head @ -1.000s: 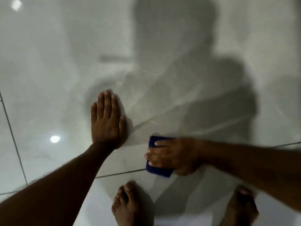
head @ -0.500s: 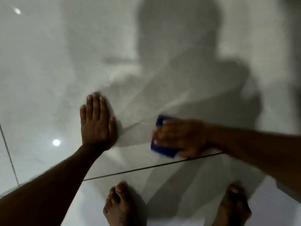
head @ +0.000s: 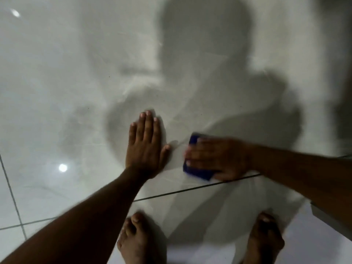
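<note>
I am crouched over a glossy pale tiled floor (head: 76,92). My left hand (head: 145,147) lies flat on the tile, fingers straight and together, pointing away from me. Just to its right, my right hand (head: 219,159) holds a dark blue pad (head: 198,173) against the floor. Its fingers lie over the top of the pad and the thumb is along the near edge. The hand is motion-blurred and hides most of the pad. The pad lies just beyond a dark grout line (head: 190,189).
My bare left foot (head: 141,242) and right foot (head: 264,241) stand at the bottom edge, close behind the hands. My shadow covers the middle of the floor. A round light reflection (head: 62,167) shines at left. More grout lines cross at lower left.
My right hand slid the blue pad from across the grout line onto the far tile, then back toward my left hand. The left hand has stayed flat on the floor.
</note>
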### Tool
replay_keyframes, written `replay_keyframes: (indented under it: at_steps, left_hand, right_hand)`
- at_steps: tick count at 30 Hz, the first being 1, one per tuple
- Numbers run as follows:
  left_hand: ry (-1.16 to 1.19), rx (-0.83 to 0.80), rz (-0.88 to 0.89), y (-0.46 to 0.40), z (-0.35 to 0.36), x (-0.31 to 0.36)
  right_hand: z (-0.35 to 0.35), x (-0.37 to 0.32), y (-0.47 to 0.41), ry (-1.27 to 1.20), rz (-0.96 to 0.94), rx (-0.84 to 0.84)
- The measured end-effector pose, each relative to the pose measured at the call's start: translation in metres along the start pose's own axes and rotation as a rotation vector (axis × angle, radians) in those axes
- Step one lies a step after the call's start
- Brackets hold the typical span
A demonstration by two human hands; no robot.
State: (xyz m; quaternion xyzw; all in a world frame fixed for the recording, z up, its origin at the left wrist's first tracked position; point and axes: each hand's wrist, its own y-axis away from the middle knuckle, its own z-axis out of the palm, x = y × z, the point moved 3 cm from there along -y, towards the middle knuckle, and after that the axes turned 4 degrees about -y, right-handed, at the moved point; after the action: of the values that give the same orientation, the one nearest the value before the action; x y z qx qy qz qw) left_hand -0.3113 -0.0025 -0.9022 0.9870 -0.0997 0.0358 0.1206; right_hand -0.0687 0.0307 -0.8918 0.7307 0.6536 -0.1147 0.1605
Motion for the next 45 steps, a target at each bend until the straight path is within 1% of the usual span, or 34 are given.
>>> replay_keyframes:
  at_steps: [1,2,4,5,6,7,8,9,10,11,13,14,15,16,17,18,19,20,21,22,23,26,28,29,30,31,32,34,36,38,39,41,43,45]
  left_hand:
    - [-0.008,0.024,0.003,-0.002,0.003,0.000]
    - [-0.015,0.040,0.015,-0.001,0.005,-0.003]
    - [-0.005,0.051,0.042,0.001,0.007,-0.007]
    - [0.005,0.059,0.048,0.001,0.007,-0.007]
    - [0.006,0.059,0.046,0.000,0.007,-0.007]
    - [0.008,0.048,0.039,-0.001,0.006,-0.005]
    - [0.006,0.033,0.034,-0.001,0.006,-0.003]
    - [0.005,0.017,0.031,0.001,0.007,-0.004]
    - [0.003,0.010,0.031,0.002,0.007,-0.005]
    - [0.000,0.012,0.034,0.001,0.007,-0.006]
    - [0.005,0.018,0.039,0.000,0.007,-0.006]
    - [0.012,0.023,0.043,0.000,0.007,-0.005]
    - [0.014,0.028,0.047,-0.001,0.007,-0.004]
    - [0.014,0.026,0.047,-0.001,0.008,-0.004]
    - [0.018,0.016,0.042,-0.001,0.008,-0.005]
    - [0.027,0.005,0.036,-0.001,0.007,-0.006]
    - [0.034,0.000,0.035,-0.001,0.006,-0.005]
    - [0.037,-0.002,0.036,-0.001,0.005,-0.005]
    - [0.039,-0.008,0.036,-0.002,0.004,-0.004]
    - [0.040,-0.018,0.037,-0.002,0.004,-0.004]
    - [0.039,-0.026,0.036,0.000,0.004,-0.004]
    - [0.023,-0.056,0.028,0.000,-0.002,-0.005]
    - [0.037,-0.112,0.040,0.000,-0.009,-0.004]
    - [0.050,-0.133,0.045,0.000,-0.011,-0.003]
    - [0.057,-0.142,0.044,0.001,-0.013,-0.003]
    - [0.059,-0.143,0.039,0.001,-0.014,-0.003]
    - [0.061,-0.145,0.035,0.000,-0.014,-0.003]
    - [0.070,-0.165,0.044,-0.001,-0.012,-0.005]
    - [0.078,-0.201,0.052,0.000,-0.011,-0.009]
    - [0.068,-0.247,0.041,-0.002,-0.012,-0.010]
    - [0.054,-0.279,0.032,-0.003,-0.013,-0.009]
    - [0.026,-0.327,0.022,-0.005,-0.016,-0.007]
    - [0.005,-0.323,0.025,-0.006,-0.023,-0.008]
    - [0.012,-0.307,0.010,-0.001,-0.031,-0.013]
  right_hand:
    - [-0.005,0.028,-0.001,0.020,0.175,0.091]
    - [-0.009,0.048,0.002,0.048,0.442,0.185]
    - [-0.009,0.055,0.016,0.107,1.087,0.359]
    - [-0.003,0.038,0.017,0.089,1.366,0.445]
    - [0.002,0.015,0.011,0.063,1.565,0.489]
    - [0.007,-0.009,0.001,0.007,1.664,0.488]
    - [0.011,-0.030,-0.012,-0.047,1.647,0.459]
    - [0.017,-0.047,-0.023,-0.076,1.531,0.418]
    - [0.020,-0.055,-0.029,-0.078,1.335,0.366]
    - [0.018,-0.049,-0.030,-0.049,1.074,0.292]
    - [0.003,-0.005,-0.023,0.018,0.495,0.153]
    - [-0.006,0.023,-0.019,0.059,0.326,0.089]
    - [-0.012,0.045,-0.016,0.098,0.285,0.063]
    - [-0.017,0.060,-0.014,0.111,0.381,0.101]
    - [-0.019,0.066,-0.015,0.107,0.598,0.187]
    - [-0.018,0.063,-0.018,0.092,0.866,0.281]
    - [-0.014,0.049,-0.022,0.056,1.114,0.365]
    - [-0.006,0.026,-0.031,0.014,1.289,0.408]
    - [0.002,0.001,-0.042,-0.022,1.357,0.413]
    - [0.011,-0.025,-0.052,-0.066,1.317,0.379]
    - [0.019,-0.051,-0.059,-0.100,1.202,0.345]
    - [0.033,-0.095,-0.048,-0.167,0.723,0.227]
    - [0.028,-0.086,-0.033,-0.125,0.418,0.082]
    - [0.023,-0.069,-0.027,-0.076,0.314,0.013]
    - [0.015,-0.048,-0.026,-0.015,0.287,-0.015]
    - [0.006,-0.024,-0.028,0.039,0.356,-0.007]
    - [-0.003,0.000,-0.031,0.076,0.501,0.029]
    - [-0.013,0.027,-0.029,0.053,0.892,0.135]
    - [-0.010,0.015,-0.022,-0.066,1.240,0.220]
    - [-0.003,-0.025,-0.024,-0.160,1.445,0.250]
    - [-0.001,-0.048,-0.030,-0.222,1.484,0.221]
    - [0.002,-0.086,-0.048,-0.329,1.434,0.115]
    - [-0.002,-0.095,-0.055,-0.400,1.330,0.039]
    - [-0.009,-0.085,-0.046,-0.437,1.274,0.052]
